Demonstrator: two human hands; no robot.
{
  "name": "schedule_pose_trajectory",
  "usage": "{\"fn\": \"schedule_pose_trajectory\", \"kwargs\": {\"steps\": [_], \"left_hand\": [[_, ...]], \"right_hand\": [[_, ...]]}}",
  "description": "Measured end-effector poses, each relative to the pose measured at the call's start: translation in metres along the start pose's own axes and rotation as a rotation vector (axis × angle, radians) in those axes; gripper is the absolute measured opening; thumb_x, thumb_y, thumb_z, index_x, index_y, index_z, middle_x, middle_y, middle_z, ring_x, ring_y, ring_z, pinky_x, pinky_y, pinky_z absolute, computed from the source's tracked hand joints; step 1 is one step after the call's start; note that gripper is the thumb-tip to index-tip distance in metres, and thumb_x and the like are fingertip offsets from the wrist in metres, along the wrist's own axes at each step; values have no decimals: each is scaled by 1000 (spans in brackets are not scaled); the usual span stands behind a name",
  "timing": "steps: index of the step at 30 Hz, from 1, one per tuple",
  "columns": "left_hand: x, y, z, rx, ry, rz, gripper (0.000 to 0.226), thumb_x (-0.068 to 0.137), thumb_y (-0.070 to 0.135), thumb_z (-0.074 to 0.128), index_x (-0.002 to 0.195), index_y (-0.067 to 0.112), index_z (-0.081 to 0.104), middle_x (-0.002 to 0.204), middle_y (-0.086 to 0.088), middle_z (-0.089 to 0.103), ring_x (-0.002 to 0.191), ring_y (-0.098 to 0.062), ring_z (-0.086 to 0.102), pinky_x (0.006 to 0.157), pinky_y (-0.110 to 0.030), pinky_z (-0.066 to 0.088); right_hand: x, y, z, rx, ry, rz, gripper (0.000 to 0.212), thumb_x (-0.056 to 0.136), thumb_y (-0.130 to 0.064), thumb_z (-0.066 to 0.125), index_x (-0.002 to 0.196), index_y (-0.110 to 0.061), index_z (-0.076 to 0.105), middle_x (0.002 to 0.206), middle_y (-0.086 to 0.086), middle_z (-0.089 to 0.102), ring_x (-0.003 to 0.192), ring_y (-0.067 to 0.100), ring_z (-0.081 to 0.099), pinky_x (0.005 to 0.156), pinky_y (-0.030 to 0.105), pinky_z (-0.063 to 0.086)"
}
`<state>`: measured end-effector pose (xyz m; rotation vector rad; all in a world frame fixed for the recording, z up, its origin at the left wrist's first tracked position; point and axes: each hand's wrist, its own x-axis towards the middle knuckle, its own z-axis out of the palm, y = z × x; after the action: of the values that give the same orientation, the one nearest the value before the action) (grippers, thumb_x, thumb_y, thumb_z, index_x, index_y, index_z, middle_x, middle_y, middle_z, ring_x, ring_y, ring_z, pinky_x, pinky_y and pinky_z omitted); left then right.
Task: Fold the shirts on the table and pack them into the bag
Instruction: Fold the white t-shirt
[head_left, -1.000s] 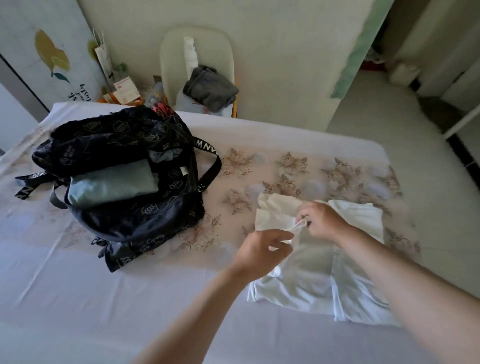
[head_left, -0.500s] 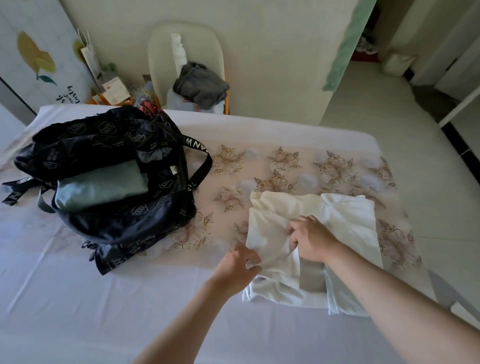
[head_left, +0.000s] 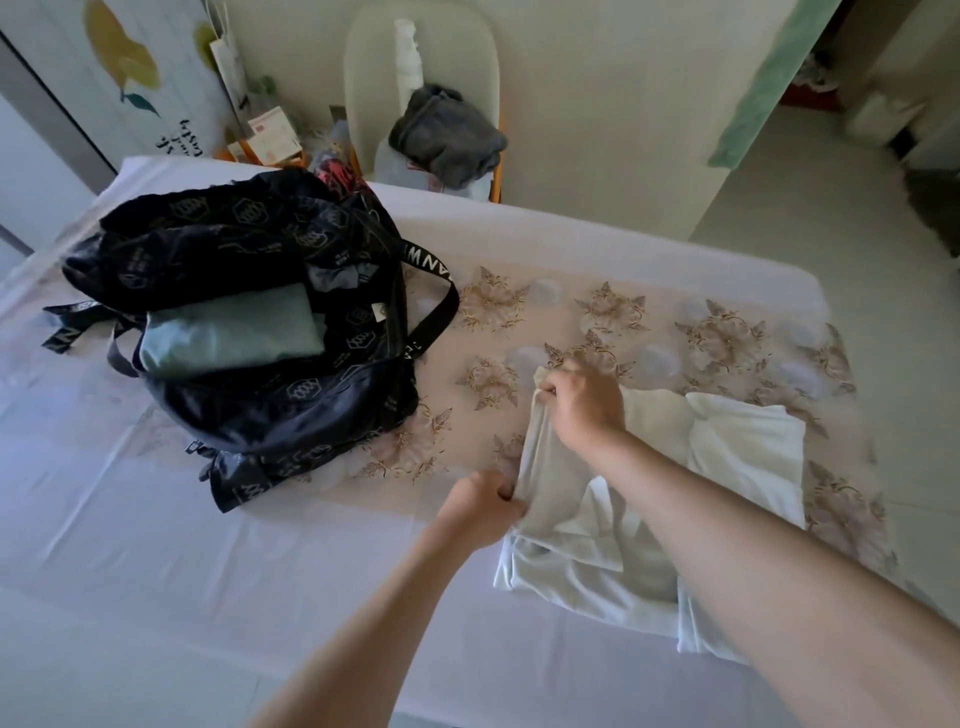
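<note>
Two hands clamp white shirt (head_left: 743, 452) edge: left hand (head_left: 480, 506) near, right hand (head_left: 584, 402) shifted to far corner.

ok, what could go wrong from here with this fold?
1. The left hand and right hand pinch only the left edge of the white shirt. The loose flap lying under it could bunch up inside the fold.
2. The black backpack already has a folded grey-green shirt filling much of its opening, so a bulky white bundle may catch on the rim.
</note>
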<state>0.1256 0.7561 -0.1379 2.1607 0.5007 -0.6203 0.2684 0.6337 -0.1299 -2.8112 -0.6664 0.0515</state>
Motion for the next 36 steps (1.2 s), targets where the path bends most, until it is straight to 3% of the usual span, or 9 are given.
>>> {"fn": "schedule_pose_trajectory", "kwargs": {"steps": [5, 8, 10, 13, 22, 28, 31, 34, 36], "left_hand": [[-2, -3, -5, -42, 54, 0, 15, 80, 18, 57, 69, 15, 48, 71, -1, 53, 57, -15, 41, 50, -27, 31], [-7, 3, -4, -60, 95, 26, 17, 78, 29, 64, 91, 18, 62, 80, 7, 66, 69, -12, 58, 56, -26, 43], [-9, 9, -3, -43, 54, 37, 34, 76, 25, 64, 109, 24, 59, 85, 8, 65, 75, -10, 60, 54, -21, 43], [-11, 20, -6, 69, -38, 48, 36, 75, 18, 59, 110, 25, 62, 79, 6, 63, 67, -12, 56, 50, -22, 42], [-22, 124, -2, 97, -272, 190, 18, 78, 22, 60, 96, 17, 60, 81, -4, 69, 68, -22, 72, 64, -33, 61], [-45, 188, 74, -122, -720, 231, 23, 91, 32, 68, 109, 19, 63, 110, -11, 71, 85, -19, 72, 68, -29, 59], [-39, 175, 116, -144, -448, 307, 14, 95, 17, 57, 103, 20, 68, 102, 1, 72, 88, -19, 71, 79, -36, 59], [-29, 146, 136, 190, -53, 603, 25, 94, 13, 54, 109, 26, 69, 113, 11, 64, 104, -7, 57, 95, -28, 50], [-26, 126, 143, 449, -29, 761, 38, 91, 27, 61, 129, 31, 59, 142, 8, 48, 133, -12, 38, 110, -31, 35]], "right_hand": [[-9, 10, 9, -227, 50, -249, 43, 65, 7, 77, 102, -13, 69, 106, 13, 60, 93, 33, 60, 73, 40, 52], [-12, 5, 10, -291, -111, -620, 55, 69, 9, 60, 115, -20, 69, 129, 13, 57, 108, 32, 57, 80, 42, 52], [-11, 6, 6, -349, -189, -685, 43, 63, 4, 74, 97, -21, 76, 107, 11, 67, 87, 32, 64, 68, 39, 53], [-7, 20, -3, -329, -243, -635, 40, 30, 4, 83, 59, -15, 65, 60, 3, 49, 45, 26, 52, 44, 26, 31], [-64, 105, -88, -87, -21, -324, 3, 84, -7, 52, 83, -8, 54, 93, 8, 53, 61, 32, 52, 44, 35, 39], [-146, 197, -104, -99, 23, -48, 37, 82, -21, 35, 94, -13, 69, 109, 8, 63, 79, 34, 66, 62, 37, 53], [-189, 224, -89, -246, -197, 214, 58, 87, -4, 48, 140, -28, 55, 157, 10, 35, 118, 38, 59, 90, 42, 52], [-229, 223, -62, -110, -109, 336, 59, 81, -4, 57, 139, -19, 56, 154, 15, 39, 127, 41, 53, 92, 51, 53], [-244, 208, -50, -10, -54, 358, 45, 86, -26, 52, 130, -18, 62, 147, 13, 46, 128, 38, 52, 90, 50, 53]]}}
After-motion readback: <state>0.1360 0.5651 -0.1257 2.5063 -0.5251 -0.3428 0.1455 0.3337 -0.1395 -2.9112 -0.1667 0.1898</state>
